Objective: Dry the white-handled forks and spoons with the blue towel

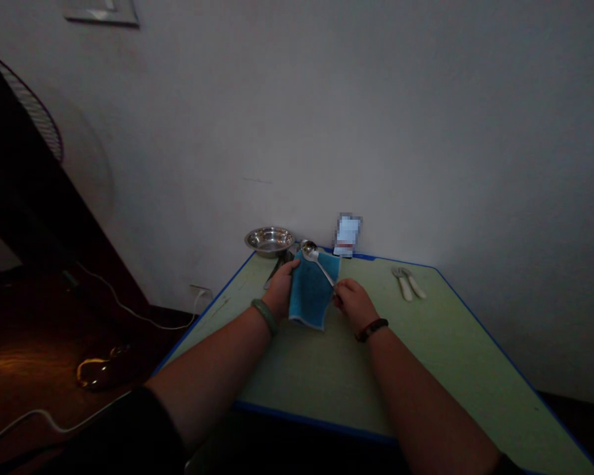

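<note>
My left hand [281,289] is closed on a blue cloth [311,293], held up over the green table [426,356]. My right hand [352,300] pinches the handle of a metal spoon [315,258], whose bowl lies against the top of the cloth. A green bangle is on my left wrist and a dark band on my right.
A steel bowl [270,240] stands at the table's far left corner, with more metal cutlery [275,269] beside it. Two white-handled utensils [408,282] lie to the right. A small white packet [347,235] leans on the wall. A fan and cables are on the left.
</note>
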The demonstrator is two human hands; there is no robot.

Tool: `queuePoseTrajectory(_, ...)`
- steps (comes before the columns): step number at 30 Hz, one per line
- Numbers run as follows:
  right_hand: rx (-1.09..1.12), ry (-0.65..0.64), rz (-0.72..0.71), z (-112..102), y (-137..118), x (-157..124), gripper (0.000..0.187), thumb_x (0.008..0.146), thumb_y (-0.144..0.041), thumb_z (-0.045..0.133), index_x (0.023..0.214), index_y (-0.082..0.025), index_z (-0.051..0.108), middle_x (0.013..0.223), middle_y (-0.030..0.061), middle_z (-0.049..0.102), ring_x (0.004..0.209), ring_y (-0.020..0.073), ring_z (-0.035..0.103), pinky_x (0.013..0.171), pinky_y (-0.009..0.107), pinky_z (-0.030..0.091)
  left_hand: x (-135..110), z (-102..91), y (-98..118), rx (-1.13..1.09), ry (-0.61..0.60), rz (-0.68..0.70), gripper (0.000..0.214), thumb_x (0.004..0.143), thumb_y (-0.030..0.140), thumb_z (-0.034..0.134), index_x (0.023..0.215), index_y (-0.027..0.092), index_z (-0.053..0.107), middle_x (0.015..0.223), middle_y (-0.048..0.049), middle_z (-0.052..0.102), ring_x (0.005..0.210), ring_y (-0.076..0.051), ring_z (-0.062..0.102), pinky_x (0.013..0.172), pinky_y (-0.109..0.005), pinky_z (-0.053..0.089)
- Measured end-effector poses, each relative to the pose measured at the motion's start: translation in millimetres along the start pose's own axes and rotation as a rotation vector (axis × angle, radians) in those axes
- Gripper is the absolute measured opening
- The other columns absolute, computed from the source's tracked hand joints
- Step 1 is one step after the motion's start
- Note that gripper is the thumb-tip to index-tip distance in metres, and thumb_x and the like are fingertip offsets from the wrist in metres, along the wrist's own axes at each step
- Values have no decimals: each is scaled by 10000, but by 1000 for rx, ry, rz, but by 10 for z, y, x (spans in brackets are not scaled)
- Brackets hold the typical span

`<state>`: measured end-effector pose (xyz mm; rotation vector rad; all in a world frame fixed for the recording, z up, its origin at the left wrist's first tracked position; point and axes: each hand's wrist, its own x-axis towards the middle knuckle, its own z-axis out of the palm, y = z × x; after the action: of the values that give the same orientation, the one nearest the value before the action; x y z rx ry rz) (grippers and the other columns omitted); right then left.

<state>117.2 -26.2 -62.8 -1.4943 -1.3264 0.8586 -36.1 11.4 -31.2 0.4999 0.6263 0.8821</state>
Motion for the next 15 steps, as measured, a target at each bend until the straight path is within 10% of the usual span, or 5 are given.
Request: queuePoseTrajectory(15, -37, -70, 72, 23, -21, -41, 289, 691, -455, 461, 684, -168, 496, 669, 40, 621, 408, 73, 480, 366, 192, 349, 29, -65, -70, -13, -104, -68, 332, 700, 347, 454, 858, 105, 618, 708, -100, 669, 750, -248, 616, 727, -382, 470)
